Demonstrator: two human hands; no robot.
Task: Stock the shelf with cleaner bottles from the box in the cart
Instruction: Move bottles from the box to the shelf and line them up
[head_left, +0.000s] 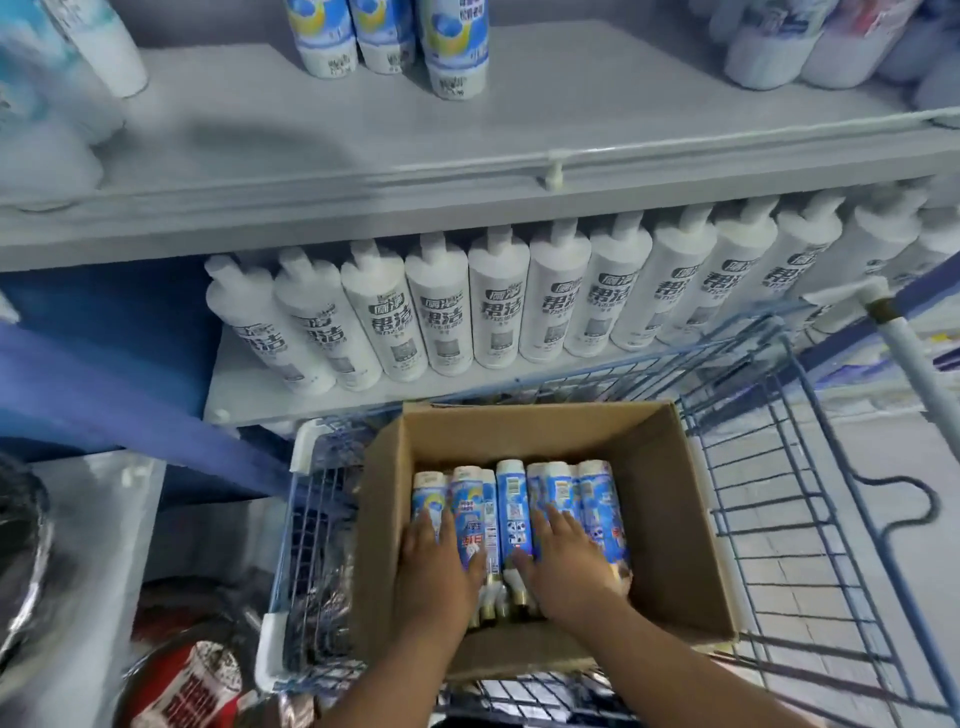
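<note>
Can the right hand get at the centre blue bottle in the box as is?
Probably yes. The right hand already lies flat on the bottles beside the centre bottle, the box is open on top, and nothing covers that bottle.

Bottles (511, 506) lie in the box (670, 499), in the cart (810, 499), before the shelf (363, 130).

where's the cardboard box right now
In the head view the cardboard box sits low and centre inside the blue wire cart, just below the shelf's row of white bottles, with both hands on the blue cleaner bottles inside it.
</note>
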